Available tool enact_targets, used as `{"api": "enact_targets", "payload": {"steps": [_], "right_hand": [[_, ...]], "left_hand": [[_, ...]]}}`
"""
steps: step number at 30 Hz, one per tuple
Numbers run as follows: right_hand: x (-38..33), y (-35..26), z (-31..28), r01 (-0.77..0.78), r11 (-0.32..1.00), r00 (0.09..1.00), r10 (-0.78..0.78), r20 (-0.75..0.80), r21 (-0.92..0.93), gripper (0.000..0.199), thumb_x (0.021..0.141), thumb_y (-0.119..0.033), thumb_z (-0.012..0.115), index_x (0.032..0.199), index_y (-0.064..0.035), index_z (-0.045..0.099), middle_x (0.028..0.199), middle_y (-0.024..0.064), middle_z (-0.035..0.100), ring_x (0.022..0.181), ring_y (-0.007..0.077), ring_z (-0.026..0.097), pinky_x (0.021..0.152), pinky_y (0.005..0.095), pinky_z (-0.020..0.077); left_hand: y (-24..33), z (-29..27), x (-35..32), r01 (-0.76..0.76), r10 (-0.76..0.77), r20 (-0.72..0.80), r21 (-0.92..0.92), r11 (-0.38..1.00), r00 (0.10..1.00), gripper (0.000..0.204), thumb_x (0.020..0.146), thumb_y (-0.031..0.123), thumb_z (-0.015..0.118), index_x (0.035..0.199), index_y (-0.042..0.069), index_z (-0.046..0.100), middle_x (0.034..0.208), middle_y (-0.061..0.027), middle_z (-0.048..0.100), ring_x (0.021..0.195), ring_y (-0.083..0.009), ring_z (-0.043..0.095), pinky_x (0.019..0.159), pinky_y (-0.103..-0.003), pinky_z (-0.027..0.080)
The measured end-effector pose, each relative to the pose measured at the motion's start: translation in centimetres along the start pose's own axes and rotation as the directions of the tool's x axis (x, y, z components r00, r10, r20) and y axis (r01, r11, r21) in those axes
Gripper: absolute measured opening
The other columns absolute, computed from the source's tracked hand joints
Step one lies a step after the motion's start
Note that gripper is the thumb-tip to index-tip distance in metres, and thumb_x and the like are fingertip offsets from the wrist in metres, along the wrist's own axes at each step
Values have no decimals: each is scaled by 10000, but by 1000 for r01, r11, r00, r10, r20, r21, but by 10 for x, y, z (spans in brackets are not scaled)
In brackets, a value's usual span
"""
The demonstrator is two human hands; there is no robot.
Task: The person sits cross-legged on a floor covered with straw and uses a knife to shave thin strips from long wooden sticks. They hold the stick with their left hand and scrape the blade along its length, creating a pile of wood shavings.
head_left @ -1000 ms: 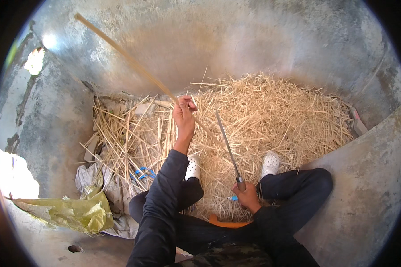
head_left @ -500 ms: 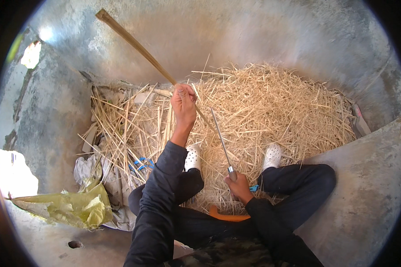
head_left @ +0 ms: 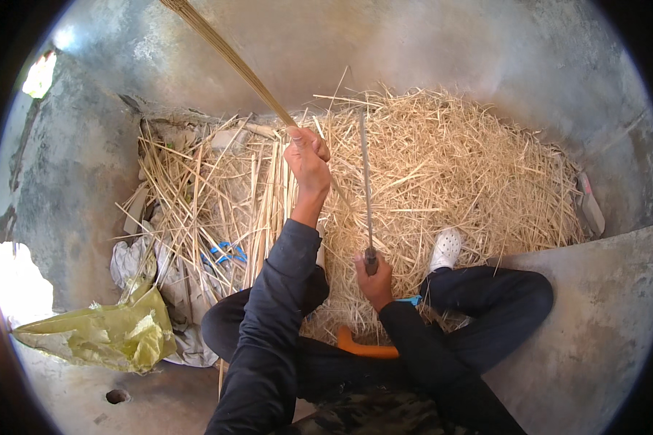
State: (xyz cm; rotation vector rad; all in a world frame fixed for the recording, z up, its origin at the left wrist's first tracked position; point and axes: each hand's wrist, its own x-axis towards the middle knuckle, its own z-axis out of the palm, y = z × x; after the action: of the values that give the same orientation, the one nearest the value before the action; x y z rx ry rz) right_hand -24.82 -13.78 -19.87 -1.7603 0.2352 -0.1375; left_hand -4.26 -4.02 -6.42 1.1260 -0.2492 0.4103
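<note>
Tan, long thin reed stalk slants up-left over the straw heap, my left hand fisted around its lower end. My right hand wraps a narrow metal blade's handle. Stalk looks light, stiff, brittle; I'd grip near the base.

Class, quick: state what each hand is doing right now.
Left hand: closed around a long thin stick.
Right hand: closed on the handle of a long-bladed knife.
</note>
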Motion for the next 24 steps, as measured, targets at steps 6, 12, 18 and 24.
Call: {"api": "enact_targets", "payload": {"steps": [6, 12, 18, 24], "right_hand": [[-31, 169, 2, -562, 742, 757, 640, 136, -365, 294, 864, -241, 637, 821, 41, 564, 566, 154, 545, 502, 293, 583, 537, 396, 477], [5, 77, -9, -793, 583, 593, 672, 444, 176, 221, 860, -183, 625, 749, -36, 504, 541, 15, 459, 465, 167, 512, 481, 339, 429], [4, 21, 5, -178, 984, 977, 175, 119, 18, 201, 862, -177, 616, 830, 13, 561, 588, 66, 515, 562, 190, 561, 537, 366, 414], [-32, 123, 13, -668, 707, 709, 699, 91, -233, 211, 845, -168, 601, 798, 35, 567, 564, 134, 549, 412, 234, 551, 416, 386, 421]], "left_hand": [[3, -2, 17, 19, -15, -108, 38, 999, 994, 592, 938, 632, 366, 629, 130, 301, 524, 34, 266, 444, -90, 248, 425, -253, 230], [2, -25, 9, -49, 51, -116, 17, 999, 992, 580, 952, 609, 358, 627, 133, 290, 524, 39, 249, 446, -91, 240, 426, -259, 232], [-1, -15, 8, -71, 72, -72, 13, 997, 995, 582, 955, 605, 354, 619, 134, 291, 518, 42, 248, 441, -90, 239, 418, -252, 235], [4, -12, 5, -17, 14, -67, -44, 999, 998, 570, 965, 567, 397, 619, 121, 319, 535, 40, 284, 448, -67, 261, 410, -237, 217]]}}
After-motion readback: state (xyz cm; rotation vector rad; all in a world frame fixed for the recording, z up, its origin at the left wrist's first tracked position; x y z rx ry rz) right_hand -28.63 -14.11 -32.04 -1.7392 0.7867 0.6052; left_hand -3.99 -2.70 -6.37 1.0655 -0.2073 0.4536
